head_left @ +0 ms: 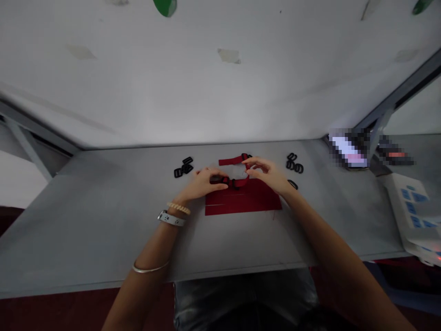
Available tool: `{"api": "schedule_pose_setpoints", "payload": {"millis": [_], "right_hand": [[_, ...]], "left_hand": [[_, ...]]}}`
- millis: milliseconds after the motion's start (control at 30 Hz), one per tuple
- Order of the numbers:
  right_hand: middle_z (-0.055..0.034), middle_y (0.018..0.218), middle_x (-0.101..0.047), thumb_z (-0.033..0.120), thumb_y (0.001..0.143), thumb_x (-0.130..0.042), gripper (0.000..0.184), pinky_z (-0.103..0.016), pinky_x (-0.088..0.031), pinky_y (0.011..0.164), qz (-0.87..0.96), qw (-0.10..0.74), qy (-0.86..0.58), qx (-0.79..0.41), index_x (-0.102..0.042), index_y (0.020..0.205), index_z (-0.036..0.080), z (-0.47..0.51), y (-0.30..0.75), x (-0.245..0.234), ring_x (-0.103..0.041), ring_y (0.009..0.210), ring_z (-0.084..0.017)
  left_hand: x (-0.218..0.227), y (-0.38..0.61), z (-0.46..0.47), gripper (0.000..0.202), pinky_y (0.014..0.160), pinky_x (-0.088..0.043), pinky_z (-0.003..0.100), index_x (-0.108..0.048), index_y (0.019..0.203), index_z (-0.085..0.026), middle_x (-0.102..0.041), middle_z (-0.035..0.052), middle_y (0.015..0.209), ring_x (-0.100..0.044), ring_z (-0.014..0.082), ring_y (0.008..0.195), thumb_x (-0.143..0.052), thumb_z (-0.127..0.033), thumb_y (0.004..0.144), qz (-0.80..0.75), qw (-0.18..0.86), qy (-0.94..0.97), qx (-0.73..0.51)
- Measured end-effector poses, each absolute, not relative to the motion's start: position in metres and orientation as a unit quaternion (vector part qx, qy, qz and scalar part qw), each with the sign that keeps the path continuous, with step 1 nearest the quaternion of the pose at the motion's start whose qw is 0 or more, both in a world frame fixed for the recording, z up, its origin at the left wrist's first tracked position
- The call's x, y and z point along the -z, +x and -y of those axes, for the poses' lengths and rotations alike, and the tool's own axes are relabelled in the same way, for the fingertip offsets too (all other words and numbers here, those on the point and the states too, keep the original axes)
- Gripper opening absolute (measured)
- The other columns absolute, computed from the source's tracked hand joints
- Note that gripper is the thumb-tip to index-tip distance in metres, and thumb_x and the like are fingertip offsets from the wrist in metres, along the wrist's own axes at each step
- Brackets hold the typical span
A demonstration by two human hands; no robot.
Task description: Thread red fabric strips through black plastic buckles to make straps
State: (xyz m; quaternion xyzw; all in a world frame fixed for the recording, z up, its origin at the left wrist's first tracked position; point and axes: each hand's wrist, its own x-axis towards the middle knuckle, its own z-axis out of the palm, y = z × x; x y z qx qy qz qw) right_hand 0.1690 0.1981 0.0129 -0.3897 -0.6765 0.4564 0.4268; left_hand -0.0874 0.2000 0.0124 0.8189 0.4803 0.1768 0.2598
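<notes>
Woven red nylon strap [234, 161], matt black plastic buckles [183, 167], smooth grey tabletop [103, 220].

A grey surface [86, 220] runs along a white wall [165, 92], with a pixelated phone [347, 149] near its far right corner and a white package with blue shapes [411, 207] at its right end.

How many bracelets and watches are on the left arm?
3: a coiled cream bracelet nearest the left hand, a white watch just below it, and a thin silver bangle farther down the arm.
</notes>
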Motion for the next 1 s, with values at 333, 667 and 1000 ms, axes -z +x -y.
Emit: {"api": "schedule_pose_setpoints", "payload": {"millis": [333, 667, 1000], "right_hand": [[-0.0009, 0.100, -0.072, 0.038, 0.083, -0.066, 0.023, -0.040, -0.045, 0.088, 0.698, 0.374, -0.406, -0.456, -0.071, 0.105, 0.031, -0.194, 0.167, -0.015, -0.063, 0.095, -0.021], [0.0022, 0.082, -0.059, 0.033, 0.086, -0.059, 0.016, -0.036, -0.046, 0.081, 0.679, 0.381, -0.390, -0.492, -0.049, 0.097, 0.026, -0.187, 0.157, -0.020, -0.059, 0.080, -0.017], [0.0057, 0.073, -0.056, 0.034, 0.082, -0.066, 0.029, -0.031, -0.041, 0.070, 0.618, 0.418, -0.352, -0.565, -0.039, 0.088, 0.026, -0.190, 0.150, -0.004, -0.053, 0.069, -0.014]], "left_hand": [[-0.021, -0.083, -0.195, 0.030, 0.094, -0.051, 0.040, -0.067, 0.111, -0.026, -0.069, 0.0059, 0.117, -0.063, 0.0232, 0.110, -0.069, -0.039, 0.083, -0.465, 0.324, 0.768, -0.298], [-0.017, -0.061, -0.188, 0.032, 0.101, -0.044, 0.044, -0.065, 0.106, -0.023, -0.069, 0.0047, 0.112, -0.061, 0.0226, 0.110, -0.074, -0.038, 0.079, -0.416, 0.353, 0.766, -0.340], [-0.012, -0.051, -0.185, 0.032, 0.096, -0.044, 0.043, -0.065, 0.098, -0.021, -0.069, 0.0029, 0.102, -0.061, 0.0230, 0.103, -0.080, -0.034, 0.074, -0.412, 0.333, 0.771, -0.354]]}}
